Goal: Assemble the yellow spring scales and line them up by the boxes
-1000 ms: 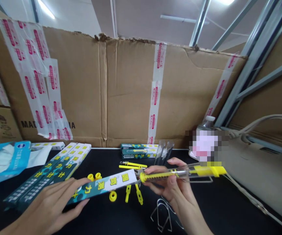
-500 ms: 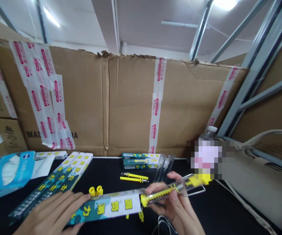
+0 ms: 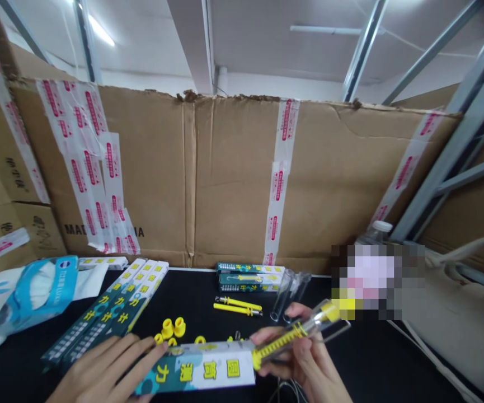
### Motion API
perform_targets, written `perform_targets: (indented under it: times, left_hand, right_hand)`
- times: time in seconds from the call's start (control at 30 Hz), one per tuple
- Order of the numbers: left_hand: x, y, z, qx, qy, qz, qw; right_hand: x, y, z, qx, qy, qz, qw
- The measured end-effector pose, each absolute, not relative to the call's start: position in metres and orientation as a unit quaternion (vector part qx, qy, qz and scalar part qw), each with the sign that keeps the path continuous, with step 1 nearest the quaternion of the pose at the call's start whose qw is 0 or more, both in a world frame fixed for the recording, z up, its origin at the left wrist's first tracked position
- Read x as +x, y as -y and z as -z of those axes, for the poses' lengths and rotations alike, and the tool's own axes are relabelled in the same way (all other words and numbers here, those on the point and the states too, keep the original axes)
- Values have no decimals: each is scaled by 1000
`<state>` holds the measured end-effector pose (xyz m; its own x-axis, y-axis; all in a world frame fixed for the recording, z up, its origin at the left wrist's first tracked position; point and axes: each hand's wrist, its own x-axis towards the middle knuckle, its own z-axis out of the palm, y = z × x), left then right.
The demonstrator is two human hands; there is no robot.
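My left hand (image 3: pixel 107 369) grips the end of a long printed cardboard box (image 3: pixel 195 366), green and white with yellow characters, which lies nearly level along the bottom of the view. My right hand (image 3: pixel 298 358) is shut around a clear tube spring scale (image 3: pixel 292 338) with a yellow scale rod inside and a yellow cap at its far end. The rod's yellow lower end sits right at the box's right end. A wire loop runs alongside the tube. The blurred patch hides the scale's far tip.
Several long boxes (image 3: pixel 107 313) lie on the black tabletop (image 3: pixel 183 291) at left. Between the hands stand yellow caps (image 3: pixel 172 327). Behind are yellow rods (image 3: pixel 237 306), clear tubes (image 3: pixel 286 296), and boxes (image 3: pixel 250 277). A cardboard sheet (image 3: pixel 233 179) stands behind; a beige bag (image 3: pixel 455 330) sits right.
The view has tilted up, so the hands sit lower in the frame. The box has swung level, and the scale's yellow end has moved to its right end. More yellow caps show.
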<state>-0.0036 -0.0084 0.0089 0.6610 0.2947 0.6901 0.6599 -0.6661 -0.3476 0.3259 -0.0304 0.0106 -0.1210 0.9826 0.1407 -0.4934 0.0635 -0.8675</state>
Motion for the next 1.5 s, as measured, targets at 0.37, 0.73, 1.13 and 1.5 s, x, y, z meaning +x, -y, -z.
perform_targets:
  times: [0.37,0.73,1.13,1.5]
  left_hand:
    - [-19,2,-24,-893,252,222,300]
    - [-18,3,-35,-884,226,209,351]
    - [-18,3,-20,-886,281,249,272]
    - [-15,0,-25,-892,260,236,285]
  right_hand:
    - [325,30,-7,-272,444,-613,595]
    - [326,24,-9,-279,448,-602,599]
    - [323,27,-11,-285,474,-605,573]
    - [320,35,-8,-301,444,-601,592]
